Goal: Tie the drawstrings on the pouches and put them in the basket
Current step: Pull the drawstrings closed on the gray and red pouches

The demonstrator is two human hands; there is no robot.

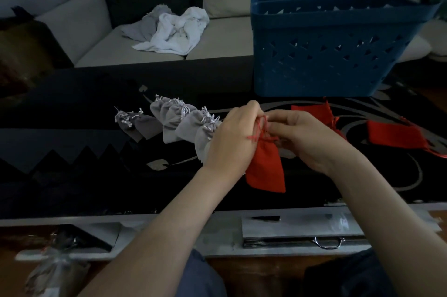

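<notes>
Light dim, scene dark overall. Far: pale sofa with crumpled white and grey cloths on its seat. Centre: glossy black table with a silver leaf pattern. Near edge: grey drawer front with metal handle. Brown wooden floor nearest.

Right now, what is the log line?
step: tying | left hand: holds red fabric pouch | right hand: pinches red drawstring | blue plastic basket: upright

No writing, label, brand or number can be read anywhere. The red pouch in the grip of the left hand and right hand is plain cloth. Beyond the grip the blue basket carries only triangular cut-outs, and the dark table beneath the grip only pale leaf and swirl patterns
</notes>
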